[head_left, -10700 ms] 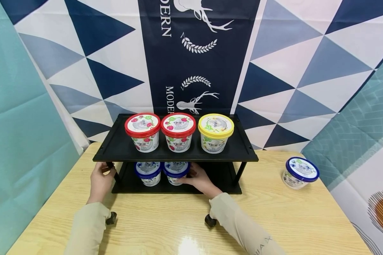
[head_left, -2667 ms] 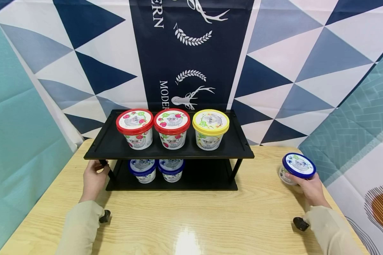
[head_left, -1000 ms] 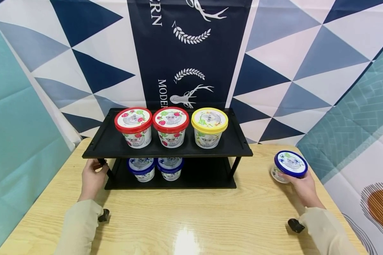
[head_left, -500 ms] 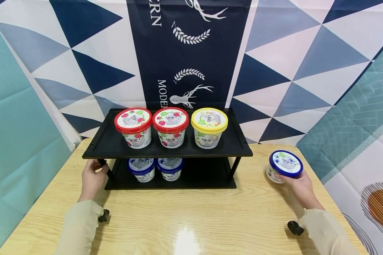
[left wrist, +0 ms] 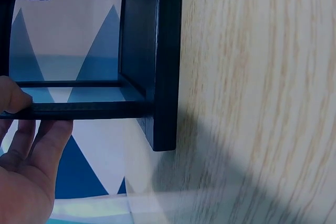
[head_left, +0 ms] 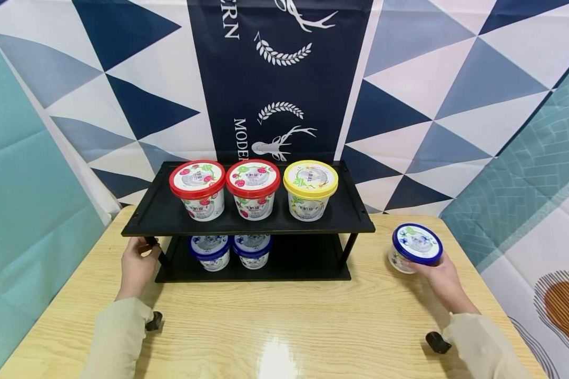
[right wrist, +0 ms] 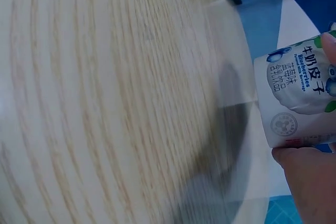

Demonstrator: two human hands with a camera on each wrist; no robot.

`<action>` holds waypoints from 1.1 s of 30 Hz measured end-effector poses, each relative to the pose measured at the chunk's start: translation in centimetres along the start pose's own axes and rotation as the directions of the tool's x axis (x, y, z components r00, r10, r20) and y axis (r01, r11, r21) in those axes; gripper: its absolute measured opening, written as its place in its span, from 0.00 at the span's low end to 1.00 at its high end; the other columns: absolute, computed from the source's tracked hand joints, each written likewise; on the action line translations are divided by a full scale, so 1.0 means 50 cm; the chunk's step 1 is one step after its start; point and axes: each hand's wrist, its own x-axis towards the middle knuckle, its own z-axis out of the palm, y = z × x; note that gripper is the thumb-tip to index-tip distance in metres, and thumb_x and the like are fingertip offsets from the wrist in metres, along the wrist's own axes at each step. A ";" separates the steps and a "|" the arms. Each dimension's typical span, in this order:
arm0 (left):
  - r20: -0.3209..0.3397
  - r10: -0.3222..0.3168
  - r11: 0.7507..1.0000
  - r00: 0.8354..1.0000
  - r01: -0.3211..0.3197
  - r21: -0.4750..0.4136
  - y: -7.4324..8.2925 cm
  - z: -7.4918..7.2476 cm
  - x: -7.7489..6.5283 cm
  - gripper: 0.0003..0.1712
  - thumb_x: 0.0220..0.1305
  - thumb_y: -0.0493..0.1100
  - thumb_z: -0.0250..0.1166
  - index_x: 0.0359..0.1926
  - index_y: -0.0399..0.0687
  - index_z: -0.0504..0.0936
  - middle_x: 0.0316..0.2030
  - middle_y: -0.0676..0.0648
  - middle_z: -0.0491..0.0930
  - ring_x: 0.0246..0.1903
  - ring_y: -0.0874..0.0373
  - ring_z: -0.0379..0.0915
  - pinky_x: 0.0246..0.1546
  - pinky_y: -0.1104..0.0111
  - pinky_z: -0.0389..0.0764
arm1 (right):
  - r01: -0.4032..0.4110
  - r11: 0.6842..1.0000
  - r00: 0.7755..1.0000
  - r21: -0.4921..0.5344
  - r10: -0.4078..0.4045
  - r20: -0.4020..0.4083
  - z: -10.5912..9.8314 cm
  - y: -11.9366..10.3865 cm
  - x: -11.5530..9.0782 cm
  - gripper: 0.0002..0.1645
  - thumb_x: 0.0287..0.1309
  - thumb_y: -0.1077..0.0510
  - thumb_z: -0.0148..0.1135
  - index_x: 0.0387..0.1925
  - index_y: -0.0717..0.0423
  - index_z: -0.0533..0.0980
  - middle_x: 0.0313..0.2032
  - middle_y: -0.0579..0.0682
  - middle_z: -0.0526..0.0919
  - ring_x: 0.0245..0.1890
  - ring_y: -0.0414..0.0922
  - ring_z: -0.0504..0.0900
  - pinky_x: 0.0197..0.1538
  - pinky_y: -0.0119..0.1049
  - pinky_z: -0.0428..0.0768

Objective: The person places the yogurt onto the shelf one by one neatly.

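My left hand (head_left: 138, 266) pinches the front left post (left wrist: 89, 110) of a black two-tier rack (head_left: 251, 227), thumb on one side and fingers on the other. Far to the right, my right hand (head_left: 443, 281) grips a white tub with a blue lid (head_left: 417, 243) by its side. Blueberry pictures and print show on this tub's wall (right wrist: 299, 87) in the right wrist view. It appears lifted slightly, its shadow lying apart on the wood. Two more blue-lidded tubs, a left one (head_left: 210, 252) and a right one (head_left: 252, 251), stand side by side on the lower shelf (head_left: 308, 260).
On the upper shelf stand two red-lidded tubs (head_left: 197, 189) (head_left: 253, 189) and one yellow-lidded tub (head_left: 310, 189). The rack rests on a light wooden table (head_left: 275, 316). Patterned cloth (head_left: 284, 79) hangs right behind it.
The right hand went from the lower shelf's tubs to the blue-lidded tub at the far right, took hold of it, and has since moved it a little left. The left hand stays on the post.
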 end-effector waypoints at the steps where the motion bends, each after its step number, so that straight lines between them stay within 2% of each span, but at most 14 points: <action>1: 0.000 -0.002 1.000 1.000 0.002 0.000 -0.001 0.000 0.001 0.10 0.63 0.33 0.54 0.46 0.36 0.68 0.46 0.40 0.74 0.47 0.52 0.71 0.33 0.89 0.67 | 0.002 1.000 1.000 -0.007 -0.002 0.005 0.001 -0.002 -0.001 0.56 0.55 0.46 0.64 0.73 0.56 0.40 0.68 0.65 0.53 0.66 0.55 0.56 0.67 0.58 0.57; 4: 0.003 -0.004 1.000 1.000 0.004 0.001 0.000 -0.001 0.001 0.10 0.63 0.33 0.54 0.46 0.36 0.68 0.46 0.41 0.74 0.45 0.56 0.70 0.34 0.89 0.67 | 0.008 1.000 1.000 -0.009 -0.008 0.025 0.004 -0.007 -0.005 0.56 0.56 0.46 0.63 0.73 0.56 0.39 0.69 0.65 0.53 0.66 0.54 0.56 0.67 0.56 0.58; 6: 0.003 -0.005 1.000 1.000 0.005 0.002 0.001 -0.001 0.001 0.11 0.63 0.34 0.54 0.46 0.37 0.68 0.47 0.41 0.74 0.44 0.60 0.70 0.35 0.89 0.67 | 0.011 1.000 1.000 -0.011 -0.011 0.030 0.005 -0.009 -0.007 0.56 0.56 0.46 0.63 0.73 0.55 0.40 0.68 0.64 0.54 0.64 0.51 0.58 0.67 0.55 0.59; 8: 0.000 -0.003 1.000 1.000 0.003 0.002 0.002 -0.001 0.001 0.10 0.63 0.33 0.54 0.46 0.37 0.69 0.46 0.41 0.75 0.42 0.65 0.69 0.35 0.89 0.66 | 0.020 1.000 0.999 -0.014 -0.020 0.035 0.007 -0.010 -0.011 0.55 0.56 0.46 0.64 0.73 0.54 0.41 0.68 0.62 0.55 0.62 0.43 0.61 0.66 0.42 0.64; 10: -0.004 0.000 1.000 1.000 0.000 -0.001 0.002 -0.001 0.000 0.10 0.63 0.33 0.54 0.46 0.36 0.69 0.46 0.41 0.75 0.40 0.70 0.68 0.36 0.89 0.66 | 0.031 0.999 0.999 -0.021 -0.030 0.038 0.008 -0.011 -0.014 0.54 0.56 0.47 0.64 0.73 0.54 0.42 0.67 0.61 0.56 0.59 0.37 0.63 0.61 0.29 0.67; 12: -0.013 -0.002 1.000 1.000 0.002 0.000 0.002 0.000 0.000 0.10 0.63 0.33 0.54 0.45 0.37 0.69 0.45 0.42 0.75 0.36 0.78 0.64 0.36 0.89 0.66 | 0.038 0.999 0.998 -0.034 -0.037 0.044 0.010 -0.014 -0.016 0.54 0.56 0.46 0.64 0.73 0.54 0.43 0.66 0.60 0.57 0.57 0.33 0.63 0.52 0.19 0.67; 13: -0.013 -0.003 1.000 1.000 0.003 0.000 0.002 0.000 0.000 0.10 0.63 0.33 0.55 0.45 0.37 0.69 0.45 0.42 0.75 0.37 0.77 0.64 0.36 0.88 0.67 | 0.042 0.998 0.998 -0.041 -0.040 0.047 0.011 -0.016 -0.018 0.53 0.56 0.46 0.64 0.72 0.54 0.44 0.66 0.60 0.58 0.57 0.33 0.63 0.48 0.16 0.67; 15: -0.010 -0.006 1.000 1.000 0.006 -0.001 0.002 0.000 0.000 0.10 0.63 0.33 0.54 0.45 0.37 0.69 0.46 0.42 0.75 0.37 0.75 0.65 0.37 0.88 0.67 | 0.039 0.998 0.998 -0.048 -0.036 0.059 0.013 -0.021 -0.019 0.54 0.56 0.46 0.63 0.73 0.54 0.43 0.67 0.61 0.57 0.59 0.36 0.63 0.53 0.20 0.69; 18: 0.002 -0.006 1.000 1.000 0.006 0.003 0.002 -0.002 -0.001 0.10 0.64 0.34 0.54 0.46 0.36 0.68 0.46 0.41 0.74 0.41 0.67 0.67 0.37 0.87 0.67 | 0.035 0.999 0.996 -0.040 -0.032 0.078 0.016 -0.029 -0.021 0.54 0.56 0.45 0.63 0.73 0.52 0.42 0.68 0.61 0.56 0.62 0.45 0.62 0.62 0.35 0.69; 20: 0.007 -0.004 1.000 1.000 0.004 0.004 0.001 -0.002 -0.001 0.10 0.64 0.34 0.54 0.46 0.37 0.68 0.47 0.41 0.74 0.42 0.65 0.67 0.37 0.86 0.67 | 0.035 0.999 0.996 -0.040 -0.031 0.083 0.017 -0.034 -0.022 0.55 0.56 0.44 0.63 0.73 0.50 0.41 0.68 0.61 0.55 0.63 0.46 0.61 0.63 0.43 0.68; 22: 0.009 -0.002 1.000 1.000 0.002 0.009 0.000 -0.001 0.000 0.10 0.64 0.34 0.54 0.46 0.37 0.68 0.47 0.42 0.74 0.41 0.68 0.67 0.38 0.85 0.68 | 0.042 0.998 0.995 -0.037 -0.039 0.087 0.018 -0.037 -0.024 0.55 0.55 0.45 0.64 0.73 0.49 0.41 0.68 0.61 0.56 0.62 0.44 0.61 0.62 0.41 0.68; 26: 0.001 0.000 1.000 1.000 0.000 0.008 -0.001 0.000 0.002 0.10 0.64 0.35 0.54 0.46 0.38 0.69 0.46 0.43 0.74 0.37 0.76 0.64 0.37 0.86 0.68 | 0.058 0.997 0.994 -0.041 -0.054 0.094 0.021 -0.041 -0.029 0.54 0.55 0.46 0.64 0.73 0.50 0.43 0.67 0.60 0.57 0.59 0.37 0.63 0.53 0.22 0.69; 28: 0.001 0.002 1.000 1.000 -0.002 0.002 -0.002 0.000 0.002 0.10 0.63 0.34 0.54 0.46 0.37 0.69 0.46 0.42 0.74 0.37 0.76 0.64 0.36 0.88 0.67 | 0.059 0.998 0.993 -0.035 -0.055 0.105 0.022 -0.043 -0.031 0.54 0.55 0.46 0.65 0.73 0.51 0.43 0.67 0.61 0.57 0.59 0.37 0.63 0.48 0.17 0.68; 33: 0.005 0.001 1.000 1.000 -0.001 0.005 -0.002 0.000 0.002 0.11 0.63 0.34 0.54 0.46 0.37 0.68 0.47 0.41 0.74 0.40 0.68 0.66 0.35 0.88 0.67 | 0.051 0.998 0.991 -0.024 -0.047 0.127 0.029 -0.052 -0.037 0.55 0.54 0.47 0.66 0.73 0.53 0.42 0.67 0.61 0.57 0.58 0.37 0.63 0.50 0.20 0.68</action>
